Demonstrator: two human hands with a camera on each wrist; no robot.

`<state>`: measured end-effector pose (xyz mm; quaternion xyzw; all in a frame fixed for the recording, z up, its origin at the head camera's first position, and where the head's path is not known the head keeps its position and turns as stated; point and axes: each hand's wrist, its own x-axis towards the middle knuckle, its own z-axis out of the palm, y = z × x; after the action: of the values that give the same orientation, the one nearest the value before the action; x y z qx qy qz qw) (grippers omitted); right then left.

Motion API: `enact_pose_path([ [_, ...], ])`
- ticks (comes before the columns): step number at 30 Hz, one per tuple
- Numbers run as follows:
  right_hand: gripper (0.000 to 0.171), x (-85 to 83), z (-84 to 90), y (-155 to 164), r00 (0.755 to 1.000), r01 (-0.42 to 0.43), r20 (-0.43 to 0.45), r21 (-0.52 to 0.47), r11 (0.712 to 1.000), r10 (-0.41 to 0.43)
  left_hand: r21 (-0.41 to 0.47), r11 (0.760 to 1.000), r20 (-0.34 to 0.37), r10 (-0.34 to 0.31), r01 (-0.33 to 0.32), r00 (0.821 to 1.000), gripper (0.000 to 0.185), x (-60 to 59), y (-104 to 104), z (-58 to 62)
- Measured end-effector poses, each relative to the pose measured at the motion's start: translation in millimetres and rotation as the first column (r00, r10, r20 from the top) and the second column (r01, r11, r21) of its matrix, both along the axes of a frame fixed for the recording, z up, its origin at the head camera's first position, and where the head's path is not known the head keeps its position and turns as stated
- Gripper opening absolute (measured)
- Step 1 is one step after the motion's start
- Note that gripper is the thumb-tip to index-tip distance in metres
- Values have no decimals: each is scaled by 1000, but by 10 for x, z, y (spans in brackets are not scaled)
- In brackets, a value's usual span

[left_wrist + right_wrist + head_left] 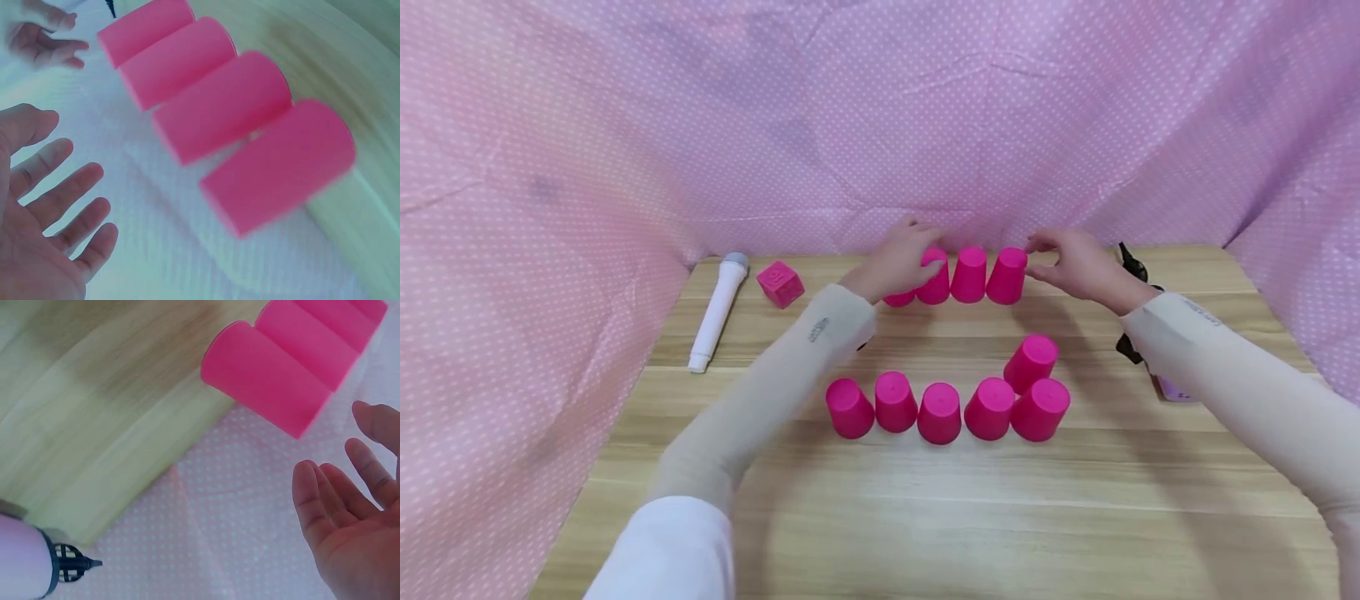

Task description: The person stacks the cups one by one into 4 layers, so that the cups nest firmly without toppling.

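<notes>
Toward the back of the table, four upside-down pink cups stand side by side in a row. My left hand is at the row's left end and partly hides the leftmost cup. Its fingers are spread, with nothing between them, in the left wrist view. At the other end, my right hand is beside the rightmost cup, fingers apart and palm bare. Nearer me is a second row of several upside-down pink cups, with one more cup behind its right end.
On the left lie a white microphone with a grey head and a pink cube. A purple thing with a black cage-like tip lies at the right, partly under my right forearm. Pink dotted cloth hangs behind the wooden table.
</notes>
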<state>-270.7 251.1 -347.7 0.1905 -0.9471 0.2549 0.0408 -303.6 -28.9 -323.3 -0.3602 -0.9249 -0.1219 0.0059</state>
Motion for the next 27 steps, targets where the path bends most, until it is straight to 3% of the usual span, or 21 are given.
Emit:
enact_pose_path([
  [8, 30, 387, 85, 31, 991, -87, -102, -2, 996, 86, 27, 998, -40, -50, 51, 998, 32, 419, -591, 82],
  [16, 36, 818, 109, -8, 951, -234, -199, 35, 972, 236, 101, 985, -104, -132, 142, 986, 28, 972, -1057, 79],
  [21, 37, 1033, 67, -31, 942, -282, -179, 44, 958, 286, 120, 983, -80, -130, 139, 988, 30, 1250, -1236, -15],
  [27, 37, 1110, -40, -11, 936, -304, -180, 30, 952, 304, 151, 982, -27, -107, 110, 994, 31, 1410, -1382, -175],
])
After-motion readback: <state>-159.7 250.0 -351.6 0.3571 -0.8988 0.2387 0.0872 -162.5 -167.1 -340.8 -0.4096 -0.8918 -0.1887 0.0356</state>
